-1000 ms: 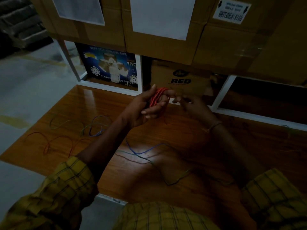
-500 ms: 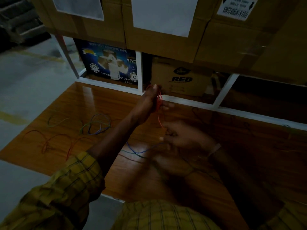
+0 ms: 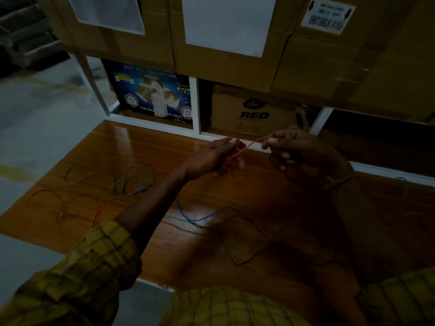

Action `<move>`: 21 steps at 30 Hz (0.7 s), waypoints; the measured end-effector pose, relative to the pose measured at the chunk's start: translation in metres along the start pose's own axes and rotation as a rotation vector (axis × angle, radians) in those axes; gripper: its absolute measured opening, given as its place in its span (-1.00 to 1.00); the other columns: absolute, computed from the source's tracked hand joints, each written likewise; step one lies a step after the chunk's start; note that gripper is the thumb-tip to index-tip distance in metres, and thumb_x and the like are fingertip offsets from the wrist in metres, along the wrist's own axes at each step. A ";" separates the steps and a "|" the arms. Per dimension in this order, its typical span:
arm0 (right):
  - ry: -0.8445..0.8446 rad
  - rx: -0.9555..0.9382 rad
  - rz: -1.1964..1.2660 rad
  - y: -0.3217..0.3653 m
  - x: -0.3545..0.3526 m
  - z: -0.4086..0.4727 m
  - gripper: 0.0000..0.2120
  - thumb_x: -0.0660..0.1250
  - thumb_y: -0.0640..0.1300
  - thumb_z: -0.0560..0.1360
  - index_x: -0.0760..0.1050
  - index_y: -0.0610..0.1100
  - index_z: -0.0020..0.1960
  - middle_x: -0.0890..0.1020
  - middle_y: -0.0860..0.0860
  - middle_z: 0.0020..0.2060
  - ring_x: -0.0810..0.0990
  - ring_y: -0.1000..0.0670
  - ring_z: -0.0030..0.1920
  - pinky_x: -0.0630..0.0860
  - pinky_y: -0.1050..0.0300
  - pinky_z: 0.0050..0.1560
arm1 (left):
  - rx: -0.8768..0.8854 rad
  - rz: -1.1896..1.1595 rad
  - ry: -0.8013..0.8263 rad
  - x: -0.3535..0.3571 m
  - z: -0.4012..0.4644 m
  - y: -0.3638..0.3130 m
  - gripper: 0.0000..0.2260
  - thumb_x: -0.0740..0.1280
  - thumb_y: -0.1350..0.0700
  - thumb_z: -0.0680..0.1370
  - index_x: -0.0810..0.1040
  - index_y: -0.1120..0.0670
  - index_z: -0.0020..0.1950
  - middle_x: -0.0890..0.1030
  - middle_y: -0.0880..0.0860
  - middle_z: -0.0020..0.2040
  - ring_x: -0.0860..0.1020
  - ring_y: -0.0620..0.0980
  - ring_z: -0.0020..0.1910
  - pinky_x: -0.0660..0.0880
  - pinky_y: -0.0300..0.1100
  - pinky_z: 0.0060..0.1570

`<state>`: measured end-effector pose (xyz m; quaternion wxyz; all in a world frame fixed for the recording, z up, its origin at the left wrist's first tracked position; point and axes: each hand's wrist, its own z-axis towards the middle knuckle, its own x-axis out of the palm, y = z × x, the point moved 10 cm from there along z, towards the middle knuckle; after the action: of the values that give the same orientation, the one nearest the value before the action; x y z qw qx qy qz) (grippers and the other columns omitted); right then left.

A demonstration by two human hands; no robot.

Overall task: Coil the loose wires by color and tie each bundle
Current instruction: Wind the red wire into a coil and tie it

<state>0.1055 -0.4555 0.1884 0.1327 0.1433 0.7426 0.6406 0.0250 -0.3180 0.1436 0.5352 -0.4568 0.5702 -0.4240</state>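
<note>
Red wire (image 3: 253,143) runs taut between both hands, raised above the far edge of the wooden table (image 3: 146,147), toward twelve o'clock. The left hand (image 3: 211,158) grips a small red coil (image 3: 231,158) with fingers curled round it, thumb on top. The right hand (image 3: 296,149) pinches the wire's free end between thumb and forefinger, at about one o'clock. Loose on the table lie more red wires (image 3: 77,205) at nine o'clock, green and purple loops (image 3: 134,182) beyond them, and a blue wire (image 3: 195,216) near the middle (the dim light hides the strands to its right).
</note>
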 end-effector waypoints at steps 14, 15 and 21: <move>-0.501 -0.144 -0.346 -0.017 -0.032 0.021 -0.82 0.41 -0.07 0.60 0.64 -0.20 -0.01 0.63 -0.06 -0.26 0.52 0.19 -0.35 0.43 0.30 -0.32 | -0.008 -0.690 0.377 0.033 -0.013 -0.023 -0.42 -0.11 -0.06 0.81 0.40 0.38 0.48 0.62 0.14 -0.05 0.12 -0.10 -0.59 0.05 -0.20 -0.53; -0.500 -0.151 -0.381 -0.023 -0.029 0.022 -0.86 0.38 -0.08 0.61 0.65 -0.12 -0.05 0.64 0.00 -0.29 0.52 0.20 -0.35 0.43 0.29 -0.30 | -0.007 -0.738 0.368 0.031 -0.014 -0.024 -0.42 -0.13 -0.06 0.81 0.48 0.33 0.44 0.64 0.11 -0.06 0.12 -0.10 -0.59 0.05 -0.22 -0.53; -0.501 -0.140 -0.475 -0.046 -0.009 0.021 -0.81 0.29 -0.02 0.67 0.63 0.07 -0.06 0.60 0.06 -0.35 0.51 0.17 -0.39 0.42 0.27 -0.34 | 0.011 -0.978 0.227 0.015 -0.007 -0.019 -0.43 -0.05 -0.09 0.79 0.48 0.32 0.45 0.68 0.10 -0.03 0.11 -0.12 -0.58 0.11 -0.34 -0.57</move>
<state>0.1195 -0.4457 0.1400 0.4655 0.1101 0.6539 0.5861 0.0193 -0.3366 0.1591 0.2108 -0.6189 0.3416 -0.6752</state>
